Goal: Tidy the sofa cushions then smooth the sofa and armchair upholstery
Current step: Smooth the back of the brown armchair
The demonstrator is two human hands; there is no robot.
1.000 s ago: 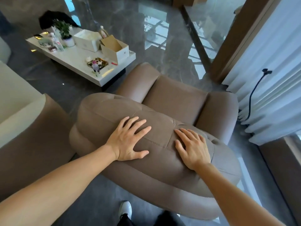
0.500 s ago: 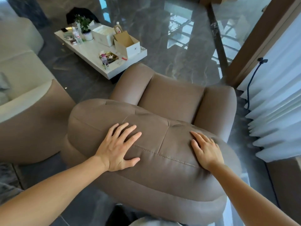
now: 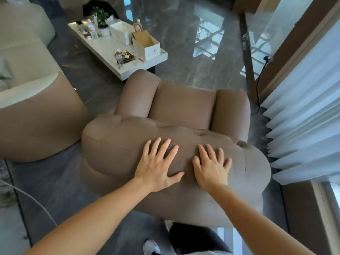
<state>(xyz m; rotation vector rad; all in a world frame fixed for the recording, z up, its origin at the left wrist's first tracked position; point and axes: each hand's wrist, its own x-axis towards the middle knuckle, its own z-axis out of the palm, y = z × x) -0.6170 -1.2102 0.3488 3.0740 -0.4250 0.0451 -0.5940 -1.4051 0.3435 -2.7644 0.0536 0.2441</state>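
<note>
From my remote feed, left to right: a pale sofa (image 3: 24, 52) with a brown end panel fills the left edge. Beyond it stands a white low counter (image 3: 110, 50) carrying clear bottles (image 3: 92, 31), a potted plant (image 3: 101, 21) in a white pot, and 2 boxes. The white box (image 3: 120, 34) sits with its top open; I cannot tell what is inside. The cardboard-lined box (image 3: 146, 46) just beside it has its flap raised, and the part of its inside that I can see looks bare. A small tray (image 3: 127, 57) of assorted bits lies near the counter's front edge.

At centre, the brown armchair (image 3: 184, 103) faces away from me. The left hand (image 3: 156, 166) lies flat, fingers spread, palm down on the padded top of its backrest, gripping nothing. The right hand (image 3: 211, 168) rests just beside it, likewise open and flat on the upholstery. Thumbs nearly meet. White pleated curtains (image 3: 303, 116) hang at the right, above glossy grey floor (image 3: 184, 43).
</note>
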